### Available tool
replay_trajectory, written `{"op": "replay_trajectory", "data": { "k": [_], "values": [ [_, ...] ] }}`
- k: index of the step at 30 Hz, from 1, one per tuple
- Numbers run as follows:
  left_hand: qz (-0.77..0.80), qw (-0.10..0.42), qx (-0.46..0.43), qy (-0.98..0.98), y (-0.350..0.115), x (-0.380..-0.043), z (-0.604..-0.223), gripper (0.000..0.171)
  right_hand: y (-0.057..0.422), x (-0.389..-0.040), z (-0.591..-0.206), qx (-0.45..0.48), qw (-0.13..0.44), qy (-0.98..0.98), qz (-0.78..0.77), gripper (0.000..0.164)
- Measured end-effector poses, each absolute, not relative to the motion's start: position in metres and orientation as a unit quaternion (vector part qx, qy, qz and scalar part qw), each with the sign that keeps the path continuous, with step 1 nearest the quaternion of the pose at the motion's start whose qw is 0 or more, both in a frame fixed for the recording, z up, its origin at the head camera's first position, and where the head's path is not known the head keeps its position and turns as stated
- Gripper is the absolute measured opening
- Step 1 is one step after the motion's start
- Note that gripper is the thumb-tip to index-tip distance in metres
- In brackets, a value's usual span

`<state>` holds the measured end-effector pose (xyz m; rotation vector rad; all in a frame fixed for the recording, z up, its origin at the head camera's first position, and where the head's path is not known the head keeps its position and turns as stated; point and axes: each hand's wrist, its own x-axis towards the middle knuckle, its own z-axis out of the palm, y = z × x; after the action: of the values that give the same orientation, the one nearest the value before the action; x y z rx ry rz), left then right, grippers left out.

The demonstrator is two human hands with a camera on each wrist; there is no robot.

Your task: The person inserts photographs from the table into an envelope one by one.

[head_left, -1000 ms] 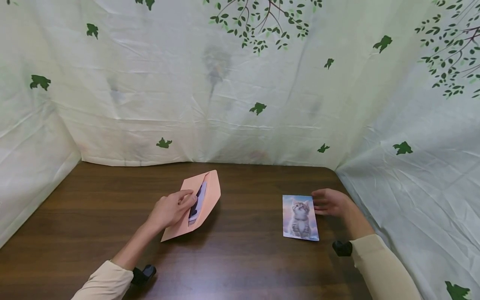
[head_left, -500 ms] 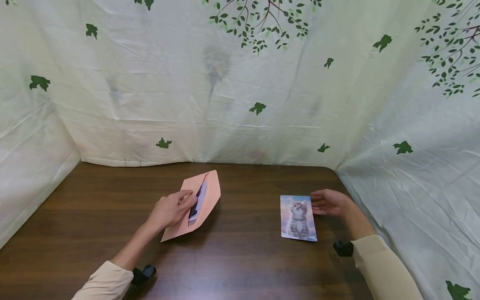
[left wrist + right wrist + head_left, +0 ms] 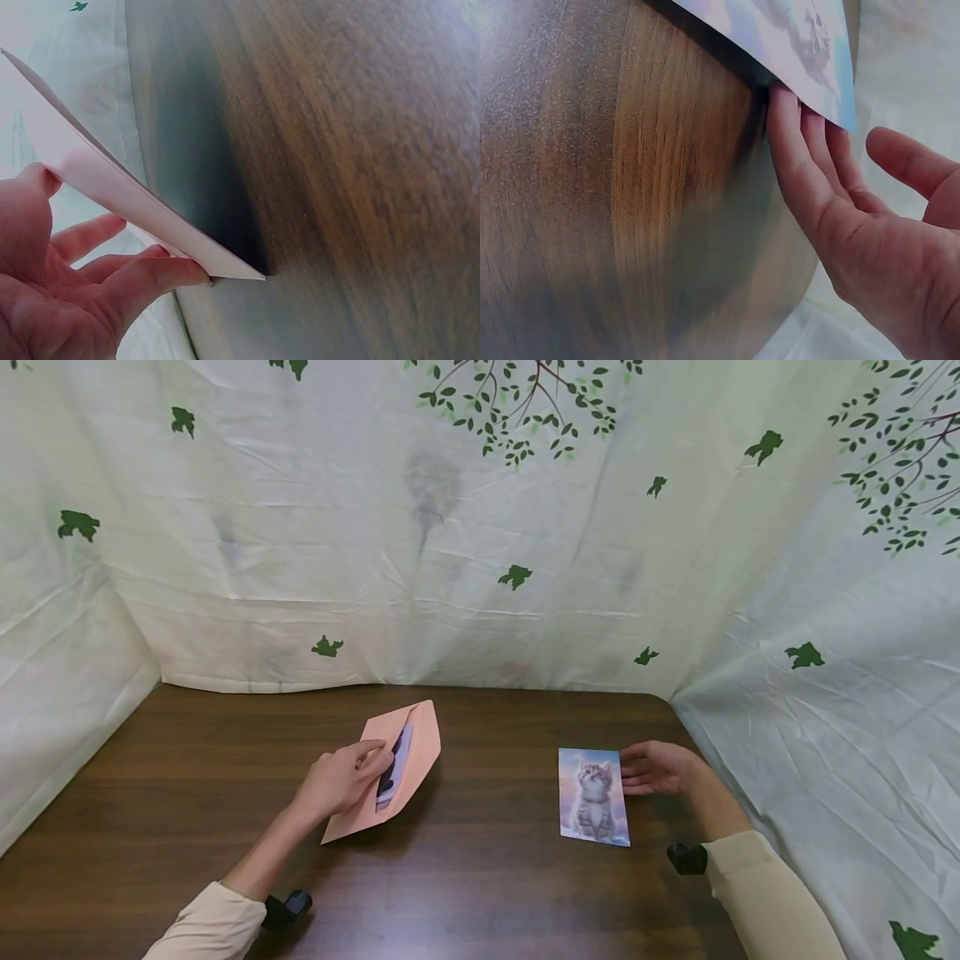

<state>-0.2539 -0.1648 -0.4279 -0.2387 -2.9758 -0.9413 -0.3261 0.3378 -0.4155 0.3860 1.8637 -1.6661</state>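
Note:
A pink envelope [image 3: 422, 756] stands tilted on the table at left of centre in the head view. Its flap is raised, and a purple-and-black card [image 3: 405, 758] shows in its opening. My left hand [image 3: 341, 783] grips the envelope, thumb on one side and fingers on the other, as the left wrist view shows of the hand [image 3: 82, 292]. On the right lies a kitten picture card [image 3: 594, 797]. My right hand [image 3: 660, 768] has its fingertips under the card's right edge. In the right wrist view the thumb [image 3: 904, 161] stands apart from the card [image 3: 795, 45].
A brown wooden table [image 3: 480, 893] lies under both hands. Behind it and along its sides hangs a pale curtain [image 3: 300, 527] with green leaf prints. A black wrist device [image 3: 287, 910] sits at the left cuff and another black device [image 3: 686, 858] at the right.
The kitten card has shifted slightly left, away from the right side, with my right fingers at its edge. My left hand and the envelope have stayed put.

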Motion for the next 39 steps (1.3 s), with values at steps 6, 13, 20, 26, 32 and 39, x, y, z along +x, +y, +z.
{"op": "replay_trajectory", "data": {
  "k": [6, 13, 20, 26, 32, 39],
  "values": [
    [-0.302, 0.005, -0.076, -0.95, -0.165, -0.253, -0.428, 0.055, 0.335, -0.324, -0.417, 0.129, 0.287, 0.718, -0.621, 0.046],
    [-0.3, 0.008, -0.077, -0.951, -0.165, -0.254, -0.429, 0.054, 0.33, -0.324, -0.419, 0.124, 0.26, 0.731, -0.618, 0.032],
    [-0.3, 0.0, -0.072, -0.951, -0.165, -0.253, -0.428, 0.055, 0.325, -0.323, -0.419, 0.129, 0.251, 0.729, -0.624, 0.018],
    [-0.3, -0.002, -0.071, -0.951, -0.164, -0.253, -0.428, 0.055, 0.32, -0.324, -0.416, 0.126, 0.244, 0.733, -0.623, 0.023],
    [-0.299, -0.002, -0.071, -0.952, -0.165, -0.254, -0.427, 0.055, 0.317, -0.325, -0.408, 0.137, 0.229, 0.737, -0.622, 0.024],
    [-0.299, 0.002, -0.073, -0.952, -0.165, -0.253, -0.427, 0.054, 0.309, -0.328, -0.401, 0.14, 0.215, 0.744, -0.617, 0.024]
  ]
}}
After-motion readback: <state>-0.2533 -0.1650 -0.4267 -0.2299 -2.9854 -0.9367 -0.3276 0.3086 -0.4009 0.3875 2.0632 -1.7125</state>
